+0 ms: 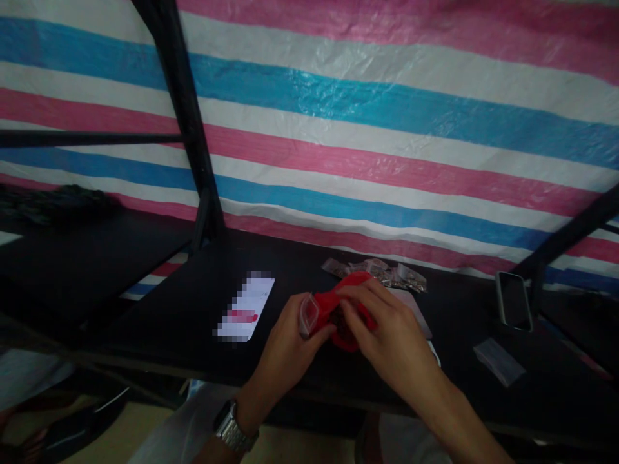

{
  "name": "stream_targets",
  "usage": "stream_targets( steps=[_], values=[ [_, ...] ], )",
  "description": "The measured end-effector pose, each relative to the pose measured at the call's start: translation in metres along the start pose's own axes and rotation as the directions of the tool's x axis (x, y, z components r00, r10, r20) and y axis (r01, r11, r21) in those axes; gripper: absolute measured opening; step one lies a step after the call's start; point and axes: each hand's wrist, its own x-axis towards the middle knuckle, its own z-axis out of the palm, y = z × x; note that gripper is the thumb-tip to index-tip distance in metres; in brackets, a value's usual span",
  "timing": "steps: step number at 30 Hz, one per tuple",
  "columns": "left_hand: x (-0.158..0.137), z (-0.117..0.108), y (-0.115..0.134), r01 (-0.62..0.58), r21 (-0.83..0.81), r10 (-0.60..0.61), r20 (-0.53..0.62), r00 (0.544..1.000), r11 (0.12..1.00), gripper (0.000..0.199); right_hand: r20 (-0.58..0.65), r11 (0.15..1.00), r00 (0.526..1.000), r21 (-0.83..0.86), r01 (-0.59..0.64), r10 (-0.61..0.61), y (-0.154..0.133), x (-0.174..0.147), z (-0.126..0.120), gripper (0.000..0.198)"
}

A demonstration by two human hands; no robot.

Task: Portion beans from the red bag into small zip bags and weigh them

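In the head view, a red bag (355,281) with its mouth open sits between my hands over the black table. Small dark pieces show inside it. My left hand (289,334) is closed at the bag's left side, gripping a small clear plastic bag (308,314) between thumb and fingers. Bent over the red bag, my right hand (389,325) has its thumb and fingers drawn together at the opening, close to the dark pieces. Whatever those fingertips pinch is hidden. Behind the red bag lie several small filled clear packets (410,278).
A lit phone (251,308) lies left of my hands on the black table (193,322). To the right are a dark-screened phone (514,301) and a flat clear bag (499,361). A pale flat object (413,308) is partly behind my right hand. Striped sheeting (362,148) hangs behind.
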Motion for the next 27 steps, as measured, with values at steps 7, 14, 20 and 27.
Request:
stream_targets(
  steps=[7, 14, 20, 27],
  values=[
    [0.004, 0.01, 0.012, 0.123, 0.032, -0.115, -0.187, 0.976, 0.992, 0.027, 0.285, 0.901, 0.884, -0.34, -0.267, 0.37, 0.039, 0.009, 0.024, 0.022],
    [0.006, 0.03, 0.027, 0.279, 0.1, -0.269, -0.104, 0.958, 0.955, 0.035, 0.304, 0.876, 0.846, -0.356, -0.326, 0.438, 0.046, 0.015, 0.035, 0.029],
    [0.014, 0.036, 0.025, 0.373, -0.003, -0.372, -0.076, 0.925, 0.928, 0.033, 0.254, 0.857, 0.842, -0.353, -0.377, 0.475, 0.052, 0.007, 0.033, 0.025],
    [0.023, 0.04, 0.026, 0.296, -0.317, -0.349, -0.125, 0.929, 0.901, 0.026, 0.25, 0.893, 0.862, -0.224, -0.391, 0.441, 0.058, -0.004, 0.033, 0.015]
  ],
)
